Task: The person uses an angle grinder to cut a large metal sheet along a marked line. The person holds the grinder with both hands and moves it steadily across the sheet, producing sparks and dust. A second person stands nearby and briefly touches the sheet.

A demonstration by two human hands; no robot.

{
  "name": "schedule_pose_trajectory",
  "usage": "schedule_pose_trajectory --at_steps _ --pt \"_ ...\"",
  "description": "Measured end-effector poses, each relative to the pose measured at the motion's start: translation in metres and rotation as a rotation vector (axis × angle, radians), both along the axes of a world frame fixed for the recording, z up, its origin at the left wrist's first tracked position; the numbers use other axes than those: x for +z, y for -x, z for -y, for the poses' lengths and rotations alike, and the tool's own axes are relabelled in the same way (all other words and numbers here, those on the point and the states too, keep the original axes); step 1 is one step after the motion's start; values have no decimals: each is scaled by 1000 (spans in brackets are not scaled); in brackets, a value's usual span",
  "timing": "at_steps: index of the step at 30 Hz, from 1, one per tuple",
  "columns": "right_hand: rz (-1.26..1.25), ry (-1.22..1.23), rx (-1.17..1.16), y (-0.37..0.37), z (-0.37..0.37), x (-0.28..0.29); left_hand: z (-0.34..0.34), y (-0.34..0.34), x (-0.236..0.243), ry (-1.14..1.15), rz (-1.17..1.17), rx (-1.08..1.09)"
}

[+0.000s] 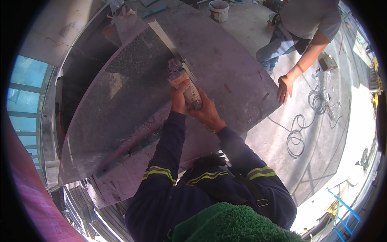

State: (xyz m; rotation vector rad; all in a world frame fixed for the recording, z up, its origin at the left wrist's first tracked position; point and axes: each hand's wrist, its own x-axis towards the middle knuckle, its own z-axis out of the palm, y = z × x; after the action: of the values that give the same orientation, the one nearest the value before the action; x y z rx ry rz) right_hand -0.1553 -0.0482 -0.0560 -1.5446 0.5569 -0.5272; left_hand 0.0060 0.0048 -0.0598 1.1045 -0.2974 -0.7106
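Both my hands hold a dusty handheld power cutter (193, 96), which looks like an angle grinder with an orange band near its head. My left hand (179, 98) is wrapped round the body behind the head. My right hand (207, 111) grips the rear end. The tool rests over a large grey stone-like slab (229, 60), its head against a long pale straight bar (160, 35) lying on the slab. The cutter's disc is hidden from view. Dust covers parts of the surface, and the slab's left portion looks darker and speckled.
A co-worker's hand (285, 89) is at the slab's right corner. Coiled cable (296, 141) and a cardboard box (327, 62) lie on the floor to the right. A white bucket (219, 12) stands beyond the slab. Long metal profiles (82, 201) lie at the lower left.
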Motion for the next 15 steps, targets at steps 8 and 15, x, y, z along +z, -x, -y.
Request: schedule_pose_trajectory --at_steps 8,15 --pt "7 -24 -3 0 -2 -9 2 3 -5 -12 33 38" --pt "0 -21 -8 1 -3 -11 -2 0 -10 -14 -20 -7"
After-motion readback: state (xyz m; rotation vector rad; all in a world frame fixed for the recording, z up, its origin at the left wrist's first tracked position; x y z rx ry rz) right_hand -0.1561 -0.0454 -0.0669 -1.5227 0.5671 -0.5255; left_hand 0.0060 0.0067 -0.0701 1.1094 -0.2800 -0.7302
